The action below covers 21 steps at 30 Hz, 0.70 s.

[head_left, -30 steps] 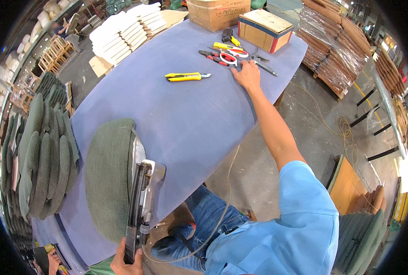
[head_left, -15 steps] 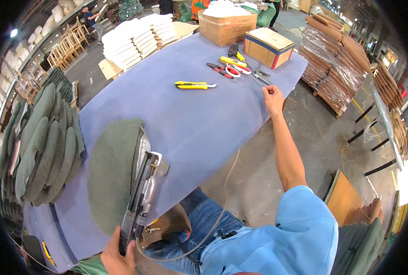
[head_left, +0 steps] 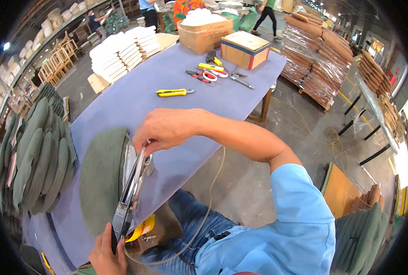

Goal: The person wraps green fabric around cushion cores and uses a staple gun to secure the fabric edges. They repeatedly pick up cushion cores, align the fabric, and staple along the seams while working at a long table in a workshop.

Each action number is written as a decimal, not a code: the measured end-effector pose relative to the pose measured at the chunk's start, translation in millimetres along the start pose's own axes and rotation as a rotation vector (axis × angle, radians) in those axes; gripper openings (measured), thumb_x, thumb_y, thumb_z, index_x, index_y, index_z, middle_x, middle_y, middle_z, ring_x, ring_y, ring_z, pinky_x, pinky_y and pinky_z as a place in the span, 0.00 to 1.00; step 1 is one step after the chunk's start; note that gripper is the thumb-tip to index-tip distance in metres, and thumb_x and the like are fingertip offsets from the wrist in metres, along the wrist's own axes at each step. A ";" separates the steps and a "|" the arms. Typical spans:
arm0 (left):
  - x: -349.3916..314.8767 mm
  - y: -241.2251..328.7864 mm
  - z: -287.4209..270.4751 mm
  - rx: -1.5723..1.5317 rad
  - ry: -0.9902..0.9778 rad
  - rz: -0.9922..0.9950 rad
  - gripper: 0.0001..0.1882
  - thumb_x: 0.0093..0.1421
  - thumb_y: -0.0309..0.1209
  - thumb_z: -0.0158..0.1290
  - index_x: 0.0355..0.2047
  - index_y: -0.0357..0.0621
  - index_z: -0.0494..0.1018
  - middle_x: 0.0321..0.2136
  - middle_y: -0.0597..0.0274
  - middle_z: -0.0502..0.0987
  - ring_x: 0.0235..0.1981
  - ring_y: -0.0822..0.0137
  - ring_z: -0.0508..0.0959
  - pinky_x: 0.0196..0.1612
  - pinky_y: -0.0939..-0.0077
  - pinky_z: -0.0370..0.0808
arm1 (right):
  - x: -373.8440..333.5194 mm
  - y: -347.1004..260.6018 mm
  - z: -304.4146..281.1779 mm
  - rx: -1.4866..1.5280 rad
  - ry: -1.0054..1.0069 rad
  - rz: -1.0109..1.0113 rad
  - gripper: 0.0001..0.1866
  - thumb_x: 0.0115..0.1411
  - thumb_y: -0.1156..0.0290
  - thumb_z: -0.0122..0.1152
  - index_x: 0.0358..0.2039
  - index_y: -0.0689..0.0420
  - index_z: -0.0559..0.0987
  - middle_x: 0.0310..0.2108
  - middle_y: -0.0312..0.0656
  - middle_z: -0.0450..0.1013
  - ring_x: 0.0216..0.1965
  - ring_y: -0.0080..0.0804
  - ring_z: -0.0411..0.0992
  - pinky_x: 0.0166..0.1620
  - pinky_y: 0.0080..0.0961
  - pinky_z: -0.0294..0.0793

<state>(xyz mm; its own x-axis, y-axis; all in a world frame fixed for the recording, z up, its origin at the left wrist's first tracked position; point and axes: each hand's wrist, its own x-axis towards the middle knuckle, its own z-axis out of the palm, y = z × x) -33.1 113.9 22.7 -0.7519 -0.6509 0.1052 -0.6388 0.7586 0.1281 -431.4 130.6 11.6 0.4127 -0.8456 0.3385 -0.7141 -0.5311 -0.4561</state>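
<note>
My left hand [head_left: 108, 254] is closed round the near end of a long black and silver air staple gun [head_left: 129, 195], which has a thin clear hose. My right hand [head_left: 163, 129] reaches across the table, its fingers pinched at the gun's far end. Whatever small piece may be between those fingertips is hidden. Beneath and beside the gun lies a rounded dark green cushion [head_left: 98, 178], its pale inner edge showing along the right. A yellow cutter knife [head_left: 172, 92] rests farther up the table.
Red-handled scissors [head_left: 209, 75] and pliers [head_left: 241, 81] lie toward the table's far end, before a cardboard box [head_left: 245, 52]. Green cushions [head_left: 41, 160] are stacked at left, white pads [head_left: 121, 52] beyond. The hose [head_left: 215, 183] hangs along the table's right edge. People stand farther back.
My right hand has come from beside the tools at the table's far right to the staple gun's far end. The gun has turned in my left hand.
</note>
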 end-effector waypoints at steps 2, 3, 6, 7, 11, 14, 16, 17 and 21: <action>-1.1 3.3 -0.4 -0.041 0.027 0.001 0.25 0.66 0.41 0.60 0.58 0.40 0.76 0.45 0.41 0.82 0.43 0.43 0.83 0.48 0.56 0.78 | 16.5 1.3 10.1 0.040 -0.099 -0.030 0.09 0.60 0.68 0.70 0.39 0.54 0.83 0.30 0.43 0.80 0.32 0.41 0.78 0.34 0.37 0.73; -2.2 3.4 0.3 -0.059 0.045 -0.009 0.27 0.66 0.44 0.60 0.57 0.36 0.77 0.45 0.40 0.82 0.42 0.42 0.83 0.49 0.54 0.78 | 25.3 2.7 15.8 0.066 -0.135 -0.046 0.09 0.59 0.67 0.70 0.39 0.54 0.83 0.30 0.42 0.81 0.32 0.40 0.79 0.35 0.38 0.74; -9.2 -21.5 20.1 -0.044 0.201 0.064 0.26 0.55 0.30 0.67 0.55 0.37 0.77 0.41 0.42 0.83 0.36 0.44 0.83 0.39 0.59 0.79 | 48.9 11.1 29.2 0.069 -0.197 -0.103 0.09 0.59 0.66 0.70 0.39 0.54 0.83 0.30 0.42 0.81 0.32 0.39 0.80 0.36 0.38 0.75; -9.1 -24.0 24.4 -0.063 0.196 0.068 0.26 0.57 0.30 0.66 0.55 0.38 0.77 0.42 0.44 0.83 0.36 0.45 0.83 0.38 0.59 0.79 | 49.1 18.5 27.9 0.057 -0.155 -0.098 0.09 0.60 0.66 0.70 0.38 0.55 0.83 0.30 0.42 0.81 0.32 0.39 0.80 0.36 0.38 0.75; 4.7 -19.2 22.4 -0.098 0.148 0.029 0.23 0.58 0.30 0.65 0.54 0.41 0.78 0.43 0.48 0.83 0.37 0.48 0.84 0.37 0.62 0.80 | 23.3 23.6 -3.5 -0.016 -0.138 0.114 0.08 0.60 0.69 0.69 0.38 0.56 0.83 0.30 0.42 0.81 0.32 0.38 0.79 0.37 0.35 0.77; -2.5 -24.1 21.9 -0.124 0.190 0.032 0.24 0.57 0.30 0.66 0.54 0.41 0.78 0.44 0.47 0.83 0.39 0.47 0.84 0.39 0.62 0.80 | 35.3 25.4 -3.1 -0.044 -0.146 0.083 0.09 0.61 0.69 0.70 0.40 0.56 0.83 0.30 0.39 0.80 0.30 0.32 0.78 0.34 0.31 0.75; -3.0 -25.0 20.7 -0.107 0.197 0.044 0.24 0.56 0.30 0.67 0.54 0.41 0.78 0.44 0.48 0.84 0.38 0.48 0.84 0.38 0.62 0.81 | 39.4 26.2 -2.3 -0.049 -0.150 0.039 0.09 0.62 0.69 0.70 0.41 0.55 0.84 0.30 0.37 0.80 0.29 0.30 0.77 0.34 0.29 0.75; -1.5 -24.9 19.6 -0.091 0.211 0.056 0.24 0.56 0.31 0.67 0.53 0.42 0.78 0.44 0.50 0.84 0.37 0.49 0.84 0.36 0.63 0.81 | 44.6 21.9 -4.6 -0.055 -0.155 0.024 0.09 0.62 0.69 0.70 0.41 0.55 0.84 0.30 0.38 0.80 0.29 0.30 0.77 0.34 0.29 0.75; 0.2 -21.7 20.7 -0.077 0.232 0.074 0.23 0.57 0.33 0.67 0.52 0.43 0.79 0.43 0.55 0.84 0.34 0.53 0.84 0.32 0.65 0.80 | 57.2 14.2 -15.8 -0.017 -0.151 0.069 0.08 0.60 0.70 0.70 0.40 0.56 0.84 0.29 0.43 0.82 0.31 0.37 0.80 0.36 0.33 0.77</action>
<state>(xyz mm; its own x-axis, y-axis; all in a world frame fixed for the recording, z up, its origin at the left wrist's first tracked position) -22.8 97.9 -0.4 -0.7328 -0.5898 0.3394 -0.5627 0.8056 0.1851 -426.8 75.6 37.5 0.4418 -0.8790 0.1792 -0.7524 -0.4719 -0.4595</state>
